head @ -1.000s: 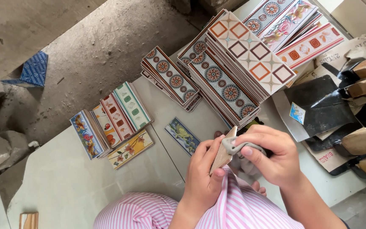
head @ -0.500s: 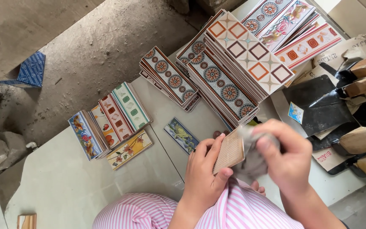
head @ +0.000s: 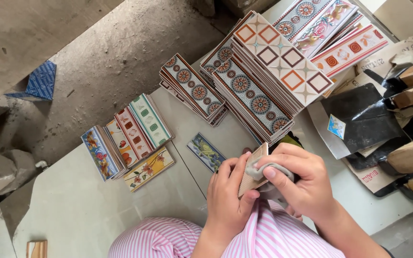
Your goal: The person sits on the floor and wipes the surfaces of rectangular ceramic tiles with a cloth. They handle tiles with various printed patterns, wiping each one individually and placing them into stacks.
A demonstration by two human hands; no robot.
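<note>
Head view: your left hand (head: 228, 200) grips a narrow tile (head: 253, 169) on edge at 6 o'clock; your right hand (head: 297, 184) closes on a grey cloth (head: 264, 165), pressed on the tile's top.

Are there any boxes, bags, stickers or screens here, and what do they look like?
Paper bag: far right, under the black trowels, crumpled, brown with dark print.
Paper sheet: right, beneath the trowels, pale with red print.
Small sticker: on a black trowel blade, square, blue and white.
No screens in view.
</note>
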